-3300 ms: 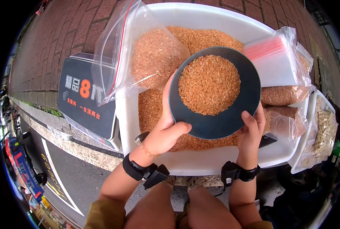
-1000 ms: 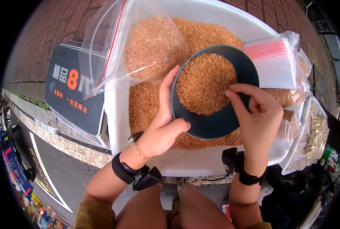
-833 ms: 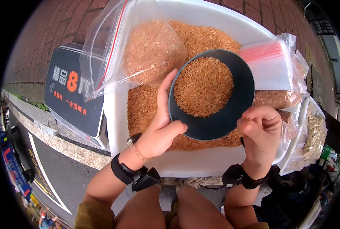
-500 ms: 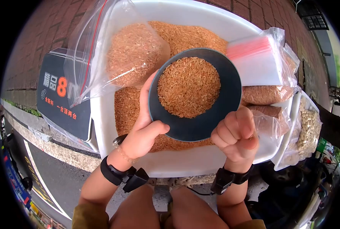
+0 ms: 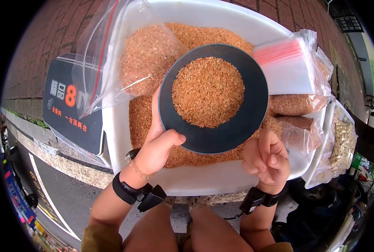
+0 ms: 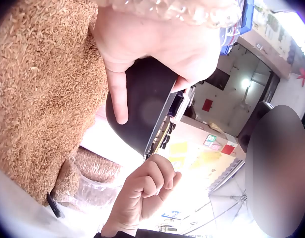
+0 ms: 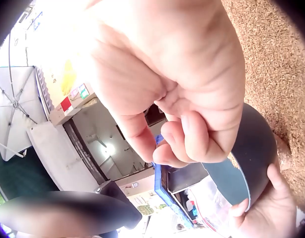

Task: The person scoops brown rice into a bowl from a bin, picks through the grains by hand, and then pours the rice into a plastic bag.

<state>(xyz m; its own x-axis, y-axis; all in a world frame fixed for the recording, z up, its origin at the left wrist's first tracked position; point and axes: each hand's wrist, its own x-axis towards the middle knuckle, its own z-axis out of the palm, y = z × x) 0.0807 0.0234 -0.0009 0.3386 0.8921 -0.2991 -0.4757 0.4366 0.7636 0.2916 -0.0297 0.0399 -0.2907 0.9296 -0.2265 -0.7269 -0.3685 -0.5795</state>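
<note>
The dark bowl (image 5: 214, 142), above the white tub (image 5: 212, 181), could tip rightward and spill its rice (image 5: 208, 92) if your left hand (image 5: 153, 148), clamped alone on its left side, slackens; your right hand (image 5: 269, 160), near right, has curled fingers, visibly holding nothing.

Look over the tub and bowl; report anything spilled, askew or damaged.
No spill or damage shows. The one thing askew is the big bag: its filled end sits in the tub, while its loose top leans out over the rim, overlapping the black box in view. The bowl in the left hand looks whole.
</note>
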